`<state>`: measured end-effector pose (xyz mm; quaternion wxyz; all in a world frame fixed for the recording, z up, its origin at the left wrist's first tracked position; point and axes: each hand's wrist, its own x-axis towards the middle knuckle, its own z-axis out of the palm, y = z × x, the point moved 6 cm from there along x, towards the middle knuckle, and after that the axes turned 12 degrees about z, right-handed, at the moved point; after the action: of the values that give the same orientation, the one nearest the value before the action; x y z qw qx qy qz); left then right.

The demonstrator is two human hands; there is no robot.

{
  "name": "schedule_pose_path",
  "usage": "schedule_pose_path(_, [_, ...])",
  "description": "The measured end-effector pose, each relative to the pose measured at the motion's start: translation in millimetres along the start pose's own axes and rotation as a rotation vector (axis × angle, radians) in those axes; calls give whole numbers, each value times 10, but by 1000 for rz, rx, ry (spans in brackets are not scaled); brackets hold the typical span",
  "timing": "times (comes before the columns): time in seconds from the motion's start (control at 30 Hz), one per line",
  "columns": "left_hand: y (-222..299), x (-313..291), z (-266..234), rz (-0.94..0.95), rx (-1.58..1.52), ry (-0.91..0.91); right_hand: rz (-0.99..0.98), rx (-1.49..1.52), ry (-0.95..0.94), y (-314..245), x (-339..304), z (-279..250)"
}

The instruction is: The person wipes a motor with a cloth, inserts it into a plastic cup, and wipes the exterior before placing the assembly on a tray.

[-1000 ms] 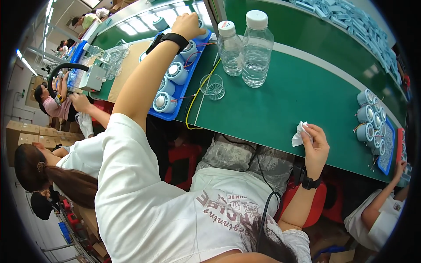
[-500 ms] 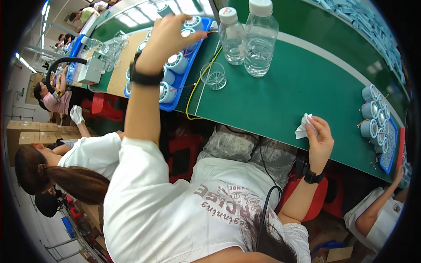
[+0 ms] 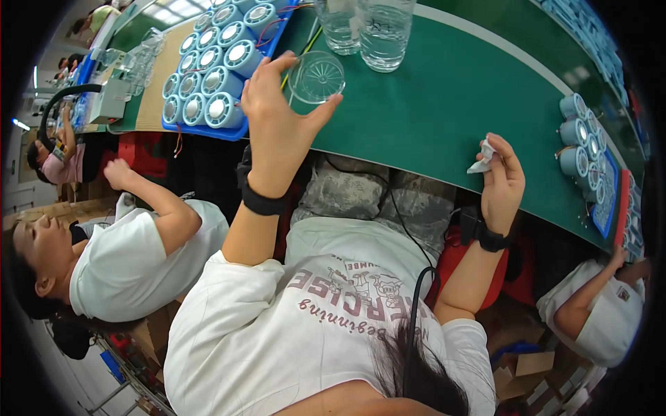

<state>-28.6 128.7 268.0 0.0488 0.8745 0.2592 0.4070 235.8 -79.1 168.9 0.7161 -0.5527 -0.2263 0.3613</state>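
My left hand (image 3: 277,128) reaches over the near edge of the green table. Its thumb and fingers curve around a clear, shallow glass-like cup (image 3: 317,78) and grip it near the rim. Ridges fan out across the cup's bottom. Close by on the left, a blue tray (image 3: 239,132) carries several light blue cylindrical parts (image 3: 216,82) with silver centres and thin wires. Over the table's front edge, my right hand (image 3: 506,187) pinches a crumpled white tissue (image 3: 481,162) between thumb and fingers.
Two clear bottles (image 3: 386,38) of liquid stand beyond the cup. At the right end sit more light blue cylinders (image 3: 574,132) and a blue tray (image 3: 609,201). Light blue pieces (image 3: 583,38) are piled along the far side. Co-workers sit at the left (image 3: 139,263) and right (image 3: 590,305).
My left hand has come back from above the tray of cylinders to the clear cup and closed around it. The right hand still holds the tissue. The whole view has shifted.
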Motion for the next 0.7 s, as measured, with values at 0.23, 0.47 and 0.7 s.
schedule_pose_path(0.23, [246, -172, 72, -68, -877, 209, -111, 33, 151, -13, -78, -95])
schedule_pose_path(0.47, [651, -166, -41, 264, -619, -84, -73, 177, 223, -247, -374, 324])
schedule_pose_path(0.7, [834, -223, 1, 419, -855, -92, -227, -248, 114, -587, -766, 861])
